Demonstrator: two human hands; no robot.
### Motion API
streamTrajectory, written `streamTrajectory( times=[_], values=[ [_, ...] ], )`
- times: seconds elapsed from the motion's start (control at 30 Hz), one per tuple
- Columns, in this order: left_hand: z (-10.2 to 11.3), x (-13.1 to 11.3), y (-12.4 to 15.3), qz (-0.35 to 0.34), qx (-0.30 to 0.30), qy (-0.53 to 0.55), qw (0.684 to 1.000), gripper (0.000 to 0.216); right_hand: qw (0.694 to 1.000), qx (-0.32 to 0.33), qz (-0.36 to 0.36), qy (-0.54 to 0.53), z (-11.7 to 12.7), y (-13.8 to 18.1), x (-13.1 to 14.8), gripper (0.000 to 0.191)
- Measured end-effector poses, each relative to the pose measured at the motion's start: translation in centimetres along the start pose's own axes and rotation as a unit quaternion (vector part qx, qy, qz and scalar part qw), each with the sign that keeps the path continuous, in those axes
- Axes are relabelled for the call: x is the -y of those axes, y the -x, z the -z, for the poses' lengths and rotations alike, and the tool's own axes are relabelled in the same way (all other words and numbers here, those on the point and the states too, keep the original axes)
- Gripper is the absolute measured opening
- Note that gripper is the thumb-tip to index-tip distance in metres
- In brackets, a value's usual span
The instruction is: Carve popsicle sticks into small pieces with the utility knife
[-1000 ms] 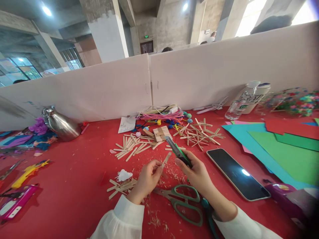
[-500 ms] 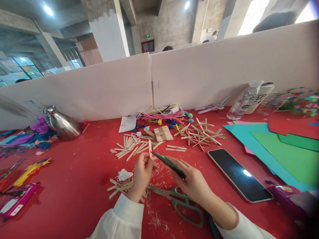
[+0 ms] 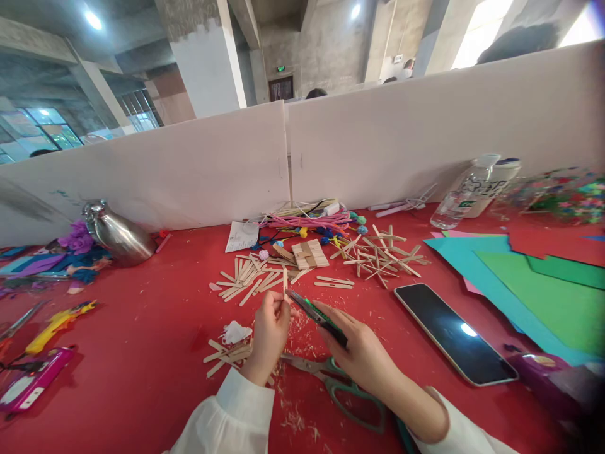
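My left hand (image 3: 271, 328) pinches a wooden craft stick (image 3: 285, 279) upright between thumb and fingers. In my right hand (image 3: 362, 353) is a black and green utility knife (image 3: 319, 315), its blade tip against the stick's right edge. Beneath my hands lie green-handled scissors (image 3: 352, 394), partly hidden by the right hand. Wood shavings (image 3: 295, 413) are scattered around them. Beside my left wrist is a small pile of craft sticks (image 3: 220, 359) with a crumpled white piece (image 3: 236, 332) behind it.
More craft sticks (image 3: 385, 252) spread across the red table (image 3: 142, 353). A phone (image 3: 454, 331) and coloured paper (image 3: 534, 284) lie at right. A bottle (image 3: 460, 195) and metal jug (image 3: 120, 233) stand near the white partition (image 3: 212, 167). A pink glue gun (image 3: 38, 381) is at left.
My right hand and the knife have shifted slightly left and down, the blade staying at the stick. My left hand keeps its hold almost unmoved.
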State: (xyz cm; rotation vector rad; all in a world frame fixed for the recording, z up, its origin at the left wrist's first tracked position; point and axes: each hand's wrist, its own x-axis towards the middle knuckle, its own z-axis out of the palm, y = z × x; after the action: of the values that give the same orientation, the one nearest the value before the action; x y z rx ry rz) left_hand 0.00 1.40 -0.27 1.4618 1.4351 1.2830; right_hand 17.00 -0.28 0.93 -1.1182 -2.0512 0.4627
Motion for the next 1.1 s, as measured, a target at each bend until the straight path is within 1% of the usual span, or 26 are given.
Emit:
streamTrajectory(
  times=[0.17,0.33,0.57,0.83,1.0,1.1],
  values=[
    [0.0,0.0,-0.1,0.004,0.011,-0.020,1.000,0.019,0.995,-0.018,0.017,0.091,-0.2,0.2,-0.2,0.038],
    [0.0,0.2,-0.2,0.014,0.023,-0.043,0.999,0.018,0.981,-0.035,0.034,0.190,-0.2,0.4,-0.2,0.039],
    [0.3,0.2,-0.4,0.014,0.044,-0.076,0.996,0.016,0.963,-0.033,0.060,0.262,0.1,0.6,-0.1,0.038],
    [0.6,0.4,-0.7,0.009,0.071,-0.108,0.992,0.010,0.956,-0.013,0.053,0.290,0.6,0.8,0.1,0.040],
    [1.0,0.3,-0.7,0.022,0.094,-0.127,0.987,0.009,0.961,0.013,0.024,0.274,0.8,0.9,0.4,0.044],
    [1.4,0.5,-1.0,0.028,0.096,-0.134,0.986,0.009,0.968,0.015,-0.005,0.249,1.2,0.8,0.3,0.047]
  ],
)
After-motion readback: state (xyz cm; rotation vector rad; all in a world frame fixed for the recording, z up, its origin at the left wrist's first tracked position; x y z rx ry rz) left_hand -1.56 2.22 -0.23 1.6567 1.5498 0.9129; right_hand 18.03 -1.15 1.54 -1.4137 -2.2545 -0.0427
